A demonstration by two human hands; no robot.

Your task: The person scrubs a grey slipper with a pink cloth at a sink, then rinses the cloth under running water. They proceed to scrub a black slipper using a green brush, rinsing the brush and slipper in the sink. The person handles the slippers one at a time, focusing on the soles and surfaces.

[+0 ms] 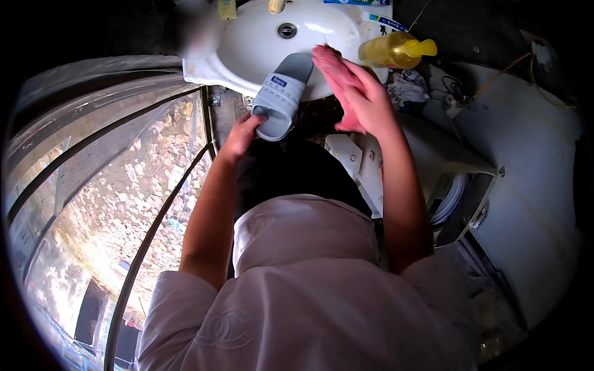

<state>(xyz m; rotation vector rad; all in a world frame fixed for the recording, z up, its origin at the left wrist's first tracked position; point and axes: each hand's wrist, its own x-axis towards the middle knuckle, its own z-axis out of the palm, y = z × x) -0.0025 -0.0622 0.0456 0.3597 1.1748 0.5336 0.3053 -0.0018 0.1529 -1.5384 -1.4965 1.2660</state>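
A grey slide sandal (pixel 277 99) is gripped at its near end by my left hand (pixel 243 134), with the thumb at the opening under the strap. Its far end reaches over the front rim of a white washbasin (pixel 250 69). To the right of the sandal, apart from it, my right hand (pixel 369 99) holds a pink cloth (pixel 335 72) that hangs down below the fingers. A round metal drain (pixel 287 31) shows in the bowl beyond both hands.
A yellow bottle (pixel 387 50) lies on the basin's right side beside a toothpaste tube (pixel 385 21). Crumpled plastic (pixel 408 88) sits close to my right wrist. A framed window (pixel 148 232) is at the left, and a white appliance-like casing (pixel 459 171) stands right of my arm.
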